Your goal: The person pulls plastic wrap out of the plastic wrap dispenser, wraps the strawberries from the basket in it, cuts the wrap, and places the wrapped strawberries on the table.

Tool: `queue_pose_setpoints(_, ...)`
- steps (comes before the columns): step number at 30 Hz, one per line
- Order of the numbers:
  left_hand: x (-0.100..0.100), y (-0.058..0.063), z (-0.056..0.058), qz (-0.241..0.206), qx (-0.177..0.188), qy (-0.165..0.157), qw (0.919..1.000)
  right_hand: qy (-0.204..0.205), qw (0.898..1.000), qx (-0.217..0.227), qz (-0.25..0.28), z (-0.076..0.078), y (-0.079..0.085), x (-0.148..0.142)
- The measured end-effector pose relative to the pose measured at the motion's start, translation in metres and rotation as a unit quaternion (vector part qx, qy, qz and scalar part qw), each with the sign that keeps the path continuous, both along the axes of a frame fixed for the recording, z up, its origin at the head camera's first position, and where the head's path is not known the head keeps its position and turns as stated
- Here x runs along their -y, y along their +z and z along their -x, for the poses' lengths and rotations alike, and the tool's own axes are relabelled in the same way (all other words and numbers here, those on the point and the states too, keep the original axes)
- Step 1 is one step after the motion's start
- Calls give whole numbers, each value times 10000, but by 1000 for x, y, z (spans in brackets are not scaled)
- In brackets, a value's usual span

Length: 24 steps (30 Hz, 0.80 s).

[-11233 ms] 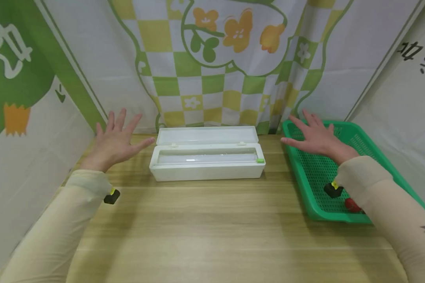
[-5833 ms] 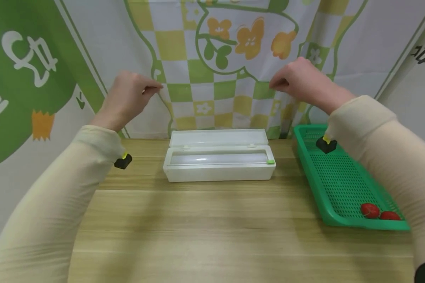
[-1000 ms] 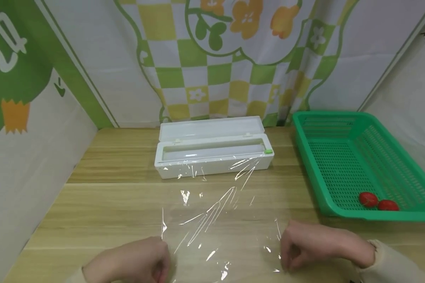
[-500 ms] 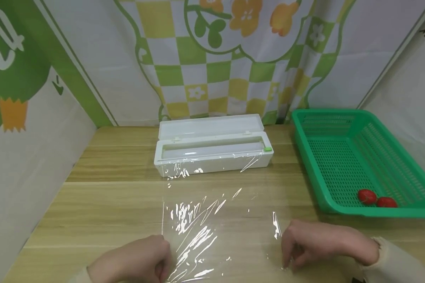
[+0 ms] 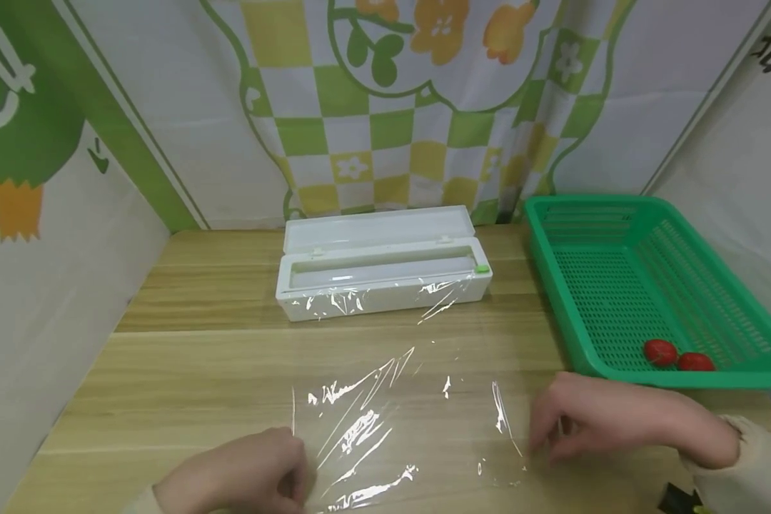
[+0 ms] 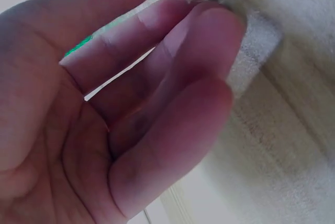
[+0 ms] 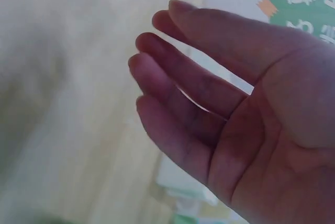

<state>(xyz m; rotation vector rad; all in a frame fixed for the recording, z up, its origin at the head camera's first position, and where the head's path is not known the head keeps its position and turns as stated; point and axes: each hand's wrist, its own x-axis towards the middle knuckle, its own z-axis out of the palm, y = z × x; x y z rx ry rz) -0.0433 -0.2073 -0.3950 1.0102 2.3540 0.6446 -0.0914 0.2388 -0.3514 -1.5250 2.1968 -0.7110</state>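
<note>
A clear sheet of cling film (image 5: pixel 373 428) stretches from the white cling film dispenser (image 5: pixel 379 228) toward the near edge of the wooden table. The dispenser's lid stands open, with the roll inside and a green slide cutter (image 5: pixel 482 269) at the right end of its front edge. My left hand (image 5: pixel 250 467) pinches the film's near left corner; in the left wrist view its curled fingers (image 6: pixel 172 140) hang close over the film. Just off the film's right edge is my right hand (image 5: pixel 623 417). Its fingers (image 7: pixel 172 135) are loosely bent, with nothing showing between them in the right wrist view.
To the right stands a green plastic basket (image 5: pixel 555 314) with two red, tomato-like fruits (image 5: pixel 660 352) in its near end. A green and yellow checked curtain (image 5: pixel 392 128) hangs behind the dispenser. White printed cloth walls (image 5: pixel 90 235) close off both sides.
Earlier both hands reached to the back, before any film showed. The film has since been drawn toward me. In the last half second my right hand has moved right, off the film's corner; the left stays.
</note>
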Motion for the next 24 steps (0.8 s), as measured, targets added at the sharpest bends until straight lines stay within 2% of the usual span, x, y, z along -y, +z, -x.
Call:
queue_pose_setpoints(2, 0, 0, 1, 20, -71, -63, 10000, -142, 9998, -28, 152, 1, 10, -6)
queue_pose_setpoints(4, 1, 1, 0, 7, 7, -11, 10000, -304, 9991, -75, 289, 2, 20, -13)
queue_pose_setpoints(8, 1, 3, -3, -29, 310, 460, 9985, -793, 9949, -406, 475, 9, 42, -33)
queue_pose_setpoints(10, 3, 3, -6, -42, 333, 734, 9967, -1267, 9891, -644, 392, 16, 51, -47)
queue_pose_setpoints(11, 3, 3, -7, -69, 297, 843, 9960, -1598, 9848, -626, 273, 19, 55, -54)
queue_pose_setpoints(13, 4, 3, -9, -123, 195, 996, 9948, -2364, 9678, -870, -34, 25, 59, -69)
queue_pose_setpoints(16, 5, 2, -11, -272, 61, 1010, 9945, -3417, 9289, -1265, -666, 34, 57, -91)
queue_pose_setpoints(18, 5, 2, -11, -340, 58, 956, 9948, -3854, 9034, -1546, -1072, 42, 51, -102)
queue_pose_setpoints(19, 4, 2, -11, -342, 51, 900, 9953, -3971, 8948, -1608, -1256, 46, 48, -108)
queue_pose_setpoints(21, 4, 2, -10, -324, 121, 880, 9955, -4073, 8853, -1581, -1594, 52, 40, -119)
queue_pose_setpoints(24, 2, 3, -9, -198, 228, 823, 9962, -4108, 8819, -1303, -1910, 58, 29, -134)
